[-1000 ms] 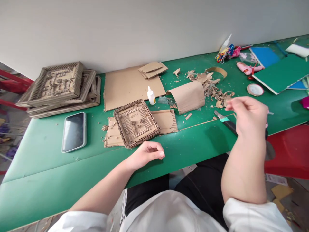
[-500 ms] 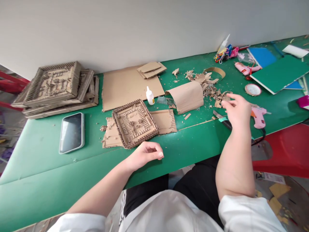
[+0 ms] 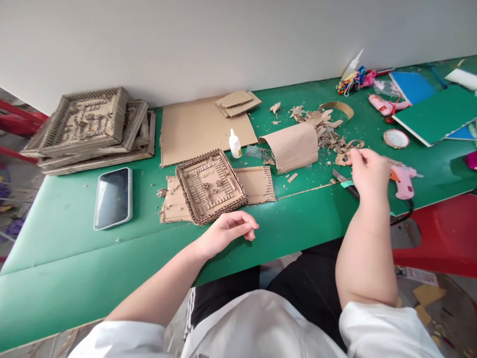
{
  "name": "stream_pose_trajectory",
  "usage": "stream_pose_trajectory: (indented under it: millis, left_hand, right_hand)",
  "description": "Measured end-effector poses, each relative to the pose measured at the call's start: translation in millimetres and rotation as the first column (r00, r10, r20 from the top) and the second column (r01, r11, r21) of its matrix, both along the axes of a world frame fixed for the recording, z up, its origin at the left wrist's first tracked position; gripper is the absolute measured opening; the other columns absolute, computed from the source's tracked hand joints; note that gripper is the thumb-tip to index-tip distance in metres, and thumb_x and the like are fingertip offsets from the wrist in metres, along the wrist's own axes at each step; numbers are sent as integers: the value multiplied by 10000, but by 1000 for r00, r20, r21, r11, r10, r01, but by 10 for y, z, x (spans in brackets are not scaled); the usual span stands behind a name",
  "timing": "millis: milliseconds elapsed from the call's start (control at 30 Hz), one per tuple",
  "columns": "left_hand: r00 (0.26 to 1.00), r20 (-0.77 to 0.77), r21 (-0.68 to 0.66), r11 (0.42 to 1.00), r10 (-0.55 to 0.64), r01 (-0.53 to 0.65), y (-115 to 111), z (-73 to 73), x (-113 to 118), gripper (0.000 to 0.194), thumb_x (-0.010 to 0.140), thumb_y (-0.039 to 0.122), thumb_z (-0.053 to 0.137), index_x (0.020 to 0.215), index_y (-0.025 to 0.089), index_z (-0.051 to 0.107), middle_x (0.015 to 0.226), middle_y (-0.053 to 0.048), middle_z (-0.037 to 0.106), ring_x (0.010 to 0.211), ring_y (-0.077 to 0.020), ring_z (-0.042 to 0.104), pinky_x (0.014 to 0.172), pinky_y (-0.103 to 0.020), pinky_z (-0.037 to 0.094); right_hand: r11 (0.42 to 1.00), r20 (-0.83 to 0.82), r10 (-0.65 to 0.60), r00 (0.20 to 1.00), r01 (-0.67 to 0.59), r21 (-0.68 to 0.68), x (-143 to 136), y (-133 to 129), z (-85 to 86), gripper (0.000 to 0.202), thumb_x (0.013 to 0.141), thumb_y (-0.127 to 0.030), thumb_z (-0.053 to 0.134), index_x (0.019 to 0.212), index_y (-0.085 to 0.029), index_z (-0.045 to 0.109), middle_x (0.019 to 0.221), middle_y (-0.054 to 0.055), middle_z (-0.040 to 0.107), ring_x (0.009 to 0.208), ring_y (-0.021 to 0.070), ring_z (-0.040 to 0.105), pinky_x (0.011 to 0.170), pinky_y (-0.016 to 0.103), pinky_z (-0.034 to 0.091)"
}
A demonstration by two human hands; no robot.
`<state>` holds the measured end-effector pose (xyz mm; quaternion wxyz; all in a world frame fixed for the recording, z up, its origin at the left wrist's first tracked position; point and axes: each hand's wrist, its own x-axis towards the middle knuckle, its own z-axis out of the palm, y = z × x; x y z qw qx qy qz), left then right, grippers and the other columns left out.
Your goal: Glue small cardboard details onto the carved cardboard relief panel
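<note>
My left hand (image 3: 229, 232) rests near the table's front edge, fingers curled in and thumb against them; I see nothing in it. Just beyond it a square cardboard tray (image 3: 231, 175) with a ridged rim and raised pattern lies on a torn corrugated cardboard strip (image 3: 255, 185). At the right, my right hand (image 3: 368, 174) is closed in a pinch by the pile of torn cardboard scraps (image 3: 328, 135); whatever its fingertips hold is too small to make out. A utility knife (image 3: 348, 183) lies beside that hand, and a pink glue gun (image 3: 403, 183) is to its right.
Stacked cardboard trays (image 3: 84, 119) and a phone (image 3: 114, 199) are on the left. A white glue bottle (image 3: 234, 145), a curved brown sheet (image 3: 292, 146) and a flat cardboard sheet (image 3: 201, 132) lie mid-table. Tape (image 3: 396, 138) and a green board (image 3: 437, 114) sit right.
My view has shifted slightly, moving the table items a little. The left hand's thumb and fingers have drawn closer together. My right hand stays by the scraps, still pinched.
</note>
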<state>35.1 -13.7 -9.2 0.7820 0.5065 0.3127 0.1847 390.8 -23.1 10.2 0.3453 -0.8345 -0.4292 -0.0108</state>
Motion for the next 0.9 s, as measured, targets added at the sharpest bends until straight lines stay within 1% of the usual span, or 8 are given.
stream_pose_trajectory:
  millis: [100,200,300,400,567,667,767,900]
  left_hand:
    - [1000,4,8,1000,-11,11,-2,8,-9,284,774,405,681,784,124,637,637,-15,638,629,-107,573,650,-248,465]
    - [1000,-2,12,1000,-27,27,-8,15,-14,282,778,405,677,790,125,642,637,-16,638,631,-105,572,646,-240,455]
    - [999,-11,16,999,-31,31,-13,17,-16,276,780,401,674,803,127,653,643,-17,640,638,-107,575,649,-240,453]
    - [999,-3,18,999,-32,32,-15,14,-20,261,780,391,676,810,132,661,646,-15,642,640,-105,576,651,-237,452]
    - [999,-3,24,999,-43,43,-14,3,-32,241,793,379,665,827,140,670,653,-15,647,644,-104,577,652,-235,451]
    - [999,-10,23,999,-40,41,-12,-1,-35,234,799,371,658,834,140,671,657,-17,649,647,-105,579,654,-235,453]
    - [1000,5,16,1000,-25,25,-10,-12,-27,239,796,369,662,840,134,664,654,-18,645,643,-106,579,654,-237,457]
    - [997,79,-23,1000,0,1,-9,-34,-9,256,790,369,671,901,142,634,653,-13,648,628,-101,584,640,-230,461]
  right_hand:
    - [973,118,-15,993,42,-229,18,47,-70,258,824,-283,518,979,-224,716,810,73,712,766,246,630,716,366,468]
    - [949,210,51,976,18,-314,21,136,-199,281,809,-214,535,1014,-203,728,887,116,706,836,268,611,758,381,451]
    - [954,316,127,940,-29,-298,30,232,-328,295,814,-173,527,1030,-158,727,955,154,680,894,281,584,829,404,421]
    - [949,334,155,930,-47,-310,75,284,-418,274,812,-176,549,1012,-138,732,975,165,666,902,280,564,836,414,402]
    - [955,379,151,913,-36,-295,161,280,-477,219,805,-222,559,890,-153,749,896,134,663,882,279,538,791,392,402]
    - [958,410,182,894,-67,-279,163,281,-478,198,793,-220,541,831,-156,725,824,114,648,839,263,541,815,397,402]
    - [966,384,189,904,-100,-239,133,303,-463,153,761,-199,534,783,-157,680,784,100,635,829,253,556,849,401,410]
    - [983,271,166,948,-139,-115,93,342,-460,82,716,-184,529,752,-170,601,779,91,629,836,249,577,835,388,439]
